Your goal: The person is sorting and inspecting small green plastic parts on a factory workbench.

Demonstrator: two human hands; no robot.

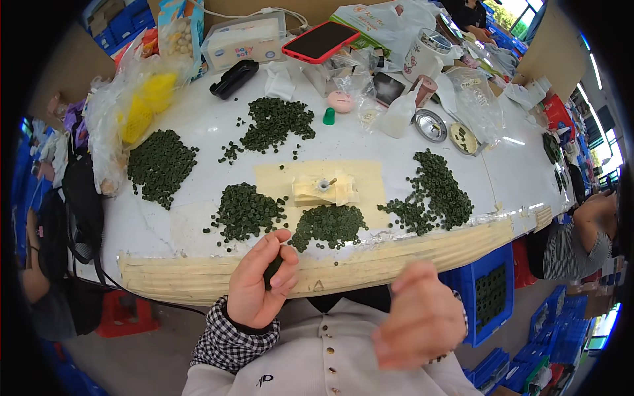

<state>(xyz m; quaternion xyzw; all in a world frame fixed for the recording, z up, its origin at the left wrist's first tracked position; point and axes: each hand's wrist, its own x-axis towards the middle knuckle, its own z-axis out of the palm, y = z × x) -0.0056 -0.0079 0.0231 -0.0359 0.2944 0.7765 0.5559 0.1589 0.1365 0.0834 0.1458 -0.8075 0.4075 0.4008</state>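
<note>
My left hand (259,280) is raised at the table's near edge with its fingers curled. They close on a dark green piece (271,270), mostly hidden in the palm, so its kind cannot be made out. Off to the right, over my lap, my right hand (422,317) is smeared by motion and its fingers do not show clearly. Just beyond my left hand lies a heap of small dark green rings (328,226). Behind that heap, a small taped block (323,191) with a metal post sits on a tan sheet (370,181).
More heaps of small green parts lie left (162,168), back (277,122) and right (439,191). Farther back are a red-edged phone (321,42), a black case (234,79), a white bottle (399,115) and a mug (422,58). A blue crate (470,290) stands below the right edge.
</note>
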